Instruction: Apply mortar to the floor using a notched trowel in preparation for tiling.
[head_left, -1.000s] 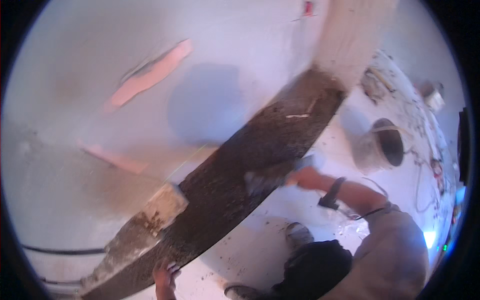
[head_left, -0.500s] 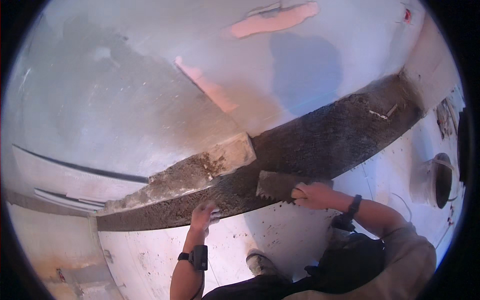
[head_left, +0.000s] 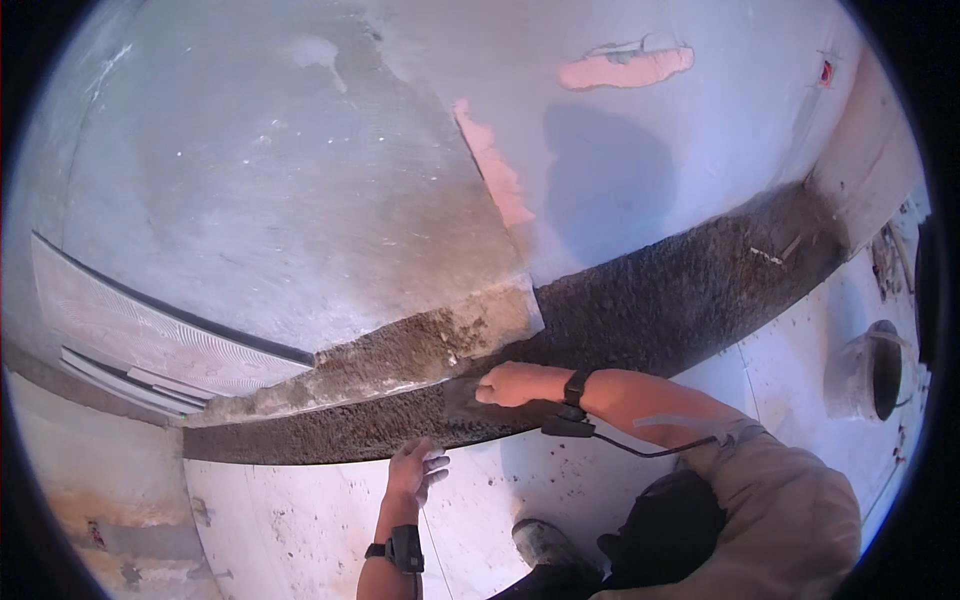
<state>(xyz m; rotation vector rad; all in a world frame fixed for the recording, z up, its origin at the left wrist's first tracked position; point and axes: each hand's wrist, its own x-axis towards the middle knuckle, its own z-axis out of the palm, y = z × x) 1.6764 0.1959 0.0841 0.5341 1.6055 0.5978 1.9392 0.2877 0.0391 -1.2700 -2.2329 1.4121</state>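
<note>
My right hand [head_left: 515, 385] grips a notched trowel [head_left: 462, 402], whose dark plate lies against the long band of dark, wet mortar [head_left: 660, 295]. Most of the plate is hidden by the hand or blends into the mortar. My left hand [head_left: 415, 470] hovers near the mortar's front edge, empty, with fingers loosely bent and a little apart. Behind the trowel, a rough, broken ledge [head_left: 440, 345] runs along the foot of the grey wall [head_left: 300, 200].
White flooring [head_left: 320, 520] with scattered crumbs borders the mortar; my shoe [head_left: 540, 545] stands on it. A bucket [head_left: 865, 375] is at the right. Thin white pieces [head_left: 770, 257] lie on the mortar's far end. Ridged panels [head_left: 150, 330] lean at the left.
My right hand has carried the trowel leftward along the mortar, toward my left hand. The left hand is slightly lower and further right. The view has shifted somewhat.
</note>
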